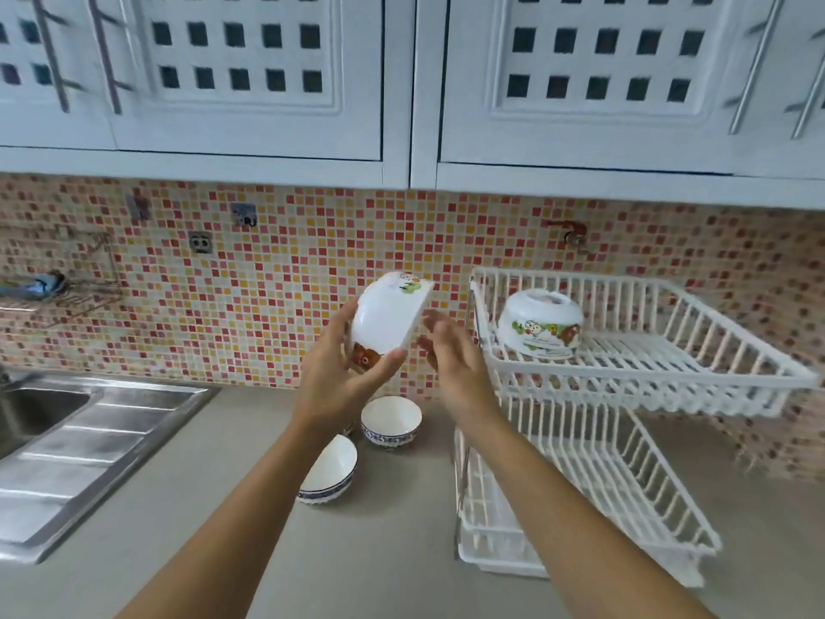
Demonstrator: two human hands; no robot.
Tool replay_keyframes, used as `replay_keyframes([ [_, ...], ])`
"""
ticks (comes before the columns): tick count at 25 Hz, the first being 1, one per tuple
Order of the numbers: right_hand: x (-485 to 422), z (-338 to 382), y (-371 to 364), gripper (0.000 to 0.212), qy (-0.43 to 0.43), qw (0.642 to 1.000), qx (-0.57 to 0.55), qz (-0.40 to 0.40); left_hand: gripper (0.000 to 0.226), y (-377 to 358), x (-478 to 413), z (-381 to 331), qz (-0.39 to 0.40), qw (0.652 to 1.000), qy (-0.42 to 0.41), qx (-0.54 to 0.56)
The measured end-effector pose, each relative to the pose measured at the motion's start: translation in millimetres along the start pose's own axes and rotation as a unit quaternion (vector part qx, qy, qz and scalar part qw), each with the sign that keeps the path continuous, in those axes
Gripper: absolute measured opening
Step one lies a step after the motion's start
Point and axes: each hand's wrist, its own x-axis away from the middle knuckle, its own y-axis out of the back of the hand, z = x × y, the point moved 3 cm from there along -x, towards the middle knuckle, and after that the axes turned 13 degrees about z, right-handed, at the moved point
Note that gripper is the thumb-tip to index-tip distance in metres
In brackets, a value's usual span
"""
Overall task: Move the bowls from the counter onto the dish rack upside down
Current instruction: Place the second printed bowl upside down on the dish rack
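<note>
My left hand [343, 368] grips a white bowl with cartoon pictures [387, 317], lifted above the counter and tipped on its side, its mouth facing right. My right hand [451, 346] hovers open just right of that bowl, fingers spread, not clearly touching it. A matching cartoon bowl [540, 324] sits upside down on the top tier of the white dish rack [669, 373]. Two blue-rimmed white bowls stand upright on the counter: one [391, 421] behind, one [329, 470] nearer and partly hidden by my left forearm.
The grey counter [393, 529] runs along the mosaic tile wall. A steel sink with drainboard [76, 444] lies at the left. The rack's lower tier [593, 498] stands behind my right arm. White wall cupboards [402, 82] hang overhead.
</note>
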Motion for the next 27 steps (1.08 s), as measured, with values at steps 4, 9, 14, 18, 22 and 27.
replay_keyframes([
  [4, -6, 54, 42, 0.03, -0.01, 0.991, -0.128, -0.019, 0.09, -19, -19, -46, -0.005, 0.986, -0.088, -0.143],
  [9, -15, 66, 119, 0.017, -0.06, 0.964, -0.247, -0.082, 0.083, -54, -60, -76, 0.094, 0.979, -0.11, -0.146],
  [14, -28, 46, 198, 0.015, -0.117, 0.95, -0.27, -0.105, 0.049, -107, -102, -94, 0.193, 0.963, 0.061, 0.175],
  [18, -46, 26, 243, 0.028, -0.12, 0.972, -0.167, -0.116, 0.031, -150, -121, -96, 0.163, 0.972, 0.068, 0.154],
  [22, -62, 5, 266, 0.056, -0.104, 0.99, -0.092, -0.03, 0.06, -183, -133, -89, 0.142, 0.971, 0.105, 0.162],
  [27, -71, -24, 273, 0.09, -0.136, 0.98, 0.087, 0.117, 0.05, -206, -137, -72, 0.134, 0.979, 0.129, 0.088],
])
